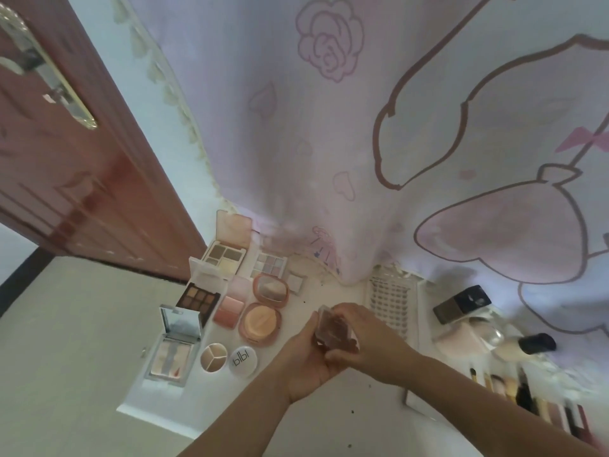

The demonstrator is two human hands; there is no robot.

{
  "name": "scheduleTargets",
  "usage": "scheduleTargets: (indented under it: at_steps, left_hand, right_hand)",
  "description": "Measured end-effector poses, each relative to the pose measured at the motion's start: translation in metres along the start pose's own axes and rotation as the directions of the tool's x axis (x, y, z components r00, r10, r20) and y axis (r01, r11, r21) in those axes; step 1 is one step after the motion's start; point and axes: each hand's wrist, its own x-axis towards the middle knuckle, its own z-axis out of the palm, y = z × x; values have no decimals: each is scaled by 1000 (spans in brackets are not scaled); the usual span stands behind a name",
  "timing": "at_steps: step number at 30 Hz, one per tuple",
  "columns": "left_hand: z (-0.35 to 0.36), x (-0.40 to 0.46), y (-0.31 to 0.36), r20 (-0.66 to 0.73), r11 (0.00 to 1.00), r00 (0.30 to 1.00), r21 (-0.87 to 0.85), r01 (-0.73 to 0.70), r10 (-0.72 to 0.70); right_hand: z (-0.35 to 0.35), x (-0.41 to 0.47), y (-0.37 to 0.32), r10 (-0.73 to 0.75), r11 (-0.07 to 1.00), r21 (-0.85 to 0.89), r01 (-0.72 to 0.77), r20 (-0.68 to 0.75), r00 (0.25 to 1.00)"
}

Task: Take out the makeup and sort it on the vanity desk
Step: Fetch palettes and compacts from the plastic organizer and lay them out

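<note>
Both my hands hold a small clear-cased brown compact [333,328] above the middle of the white vanity desk [316,410]. My left hand [308,361] cups it from below, and my right hand [365,338] grips it from the right with fingers curled over its top. To the left lie several open palettes: a brown eyeshadow palette [197,296], a pink blush [229,308], a round peach powder compact [260,321], a mirrored highlighter [171,357], a three-part concealer pot [213,356] and a white round lid [243,360].
A tray of false lashes [390,305] lies just right of my hands. A dark box [461,303], a powder puff [461,339], a black-handled brush [535,343] and a row of lipsticks [540,404] fill the right side. A pink curtain [329,143] hangs behind; a brown door [66,166] stands left.
</note>
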Motion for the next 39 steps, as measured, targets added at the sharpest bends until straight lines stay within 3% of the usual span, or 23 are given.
scheduleTargets:
  at_steps: [4,9,14,18,19,21,24,31,36,39]
  left_hand:
    - [3,2,8,-12,999,1000,22,-24,24]
    - [-5,-1,3,-30,1000,999,-21,8,-9]
    - [-15,-12,-2,-31,991,998,-120,52,-56]
    - [-29,-28,-12,-65,984,988,-112,135,-143]
    - [-36,-34,-15,-80,984,983,-81,156,-162]
    - [-51,-47,-19,-156,986,974,-10,167,-167]
    - [-78,-71,-20,-332,995,940,38,93,-76]
    - [-124,-126,-17,-477,998,877,40,-42,56]
    - [-142,-144,-7,-544,973,812,199,-117,209]
    - [-144,-149,1,-535,967,814,230,-114,224]
  right_hand:
    - [4,7,0,40,994,101,-30,-93,995]
    - [8,8,3,42,983,179,-35,-37,998]
    - [-4,10,2,91,902,422,-89,17,996]
    - [-15,15,5,214,652,687,-321,238,947]
    - [-13,15,4,240,641,674,-367,278,930]
    - [0,15,1,271,737,540,-407,315,909]
    - [29,16,-14,266,824,407,-394,336,904]
    - [83,21,-55,268,797,419,-435,399,877]
    - [113,14,-69,307,777,406,-481,423,853]
    - [125,12,-75,338,752,420,-508,415,844]
